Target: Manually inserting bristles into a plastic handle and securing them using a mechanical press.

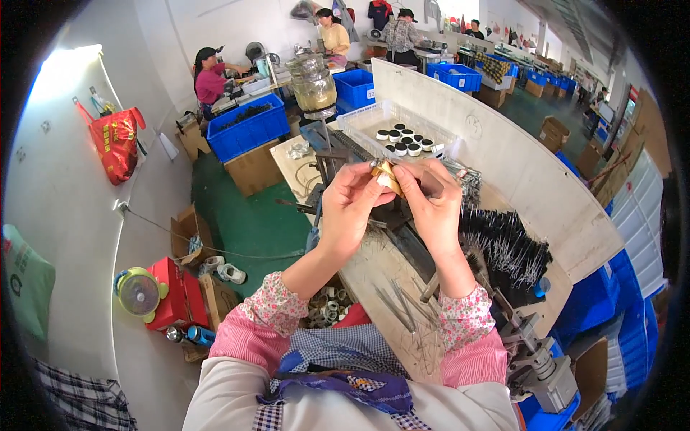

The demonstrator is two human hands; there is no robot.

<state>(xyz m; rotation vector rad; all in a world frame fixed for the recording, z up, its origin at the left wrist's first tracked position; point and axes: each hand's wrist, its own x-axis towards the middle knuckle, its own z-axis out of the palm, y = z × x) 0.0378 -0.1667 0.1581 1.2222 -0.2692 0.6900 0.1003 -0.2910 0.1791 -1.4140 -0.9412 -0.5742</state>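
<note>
Both hands are raised together over the wooden bench [374, 266]. Between their fingertips is a small gold-coloured piece [388, 174] with a white patch; its exact kind is too small to make out. My left hand [351, 205] pinches it from the left, thumb and fingers closed. From the other side my right hand [433, 201] grips it with thumb and fingertips. Just beyond them is a dark metal bench machine [332, 161] with a coiled spring. To the right of my right hand lies a heap of thin wire-stemmed black brushes [507, 248].
Past my hands, a clear plastic tray [374, 118] holds several round white pieces with black tops. A tall pale board [496, 136] edges the bench's far right. A metal lever device [539, 366] stands near right. Loose metal rods [402, 305] lie on the bench. Co-workers sit beyond blue bins [248, 128].
</note>
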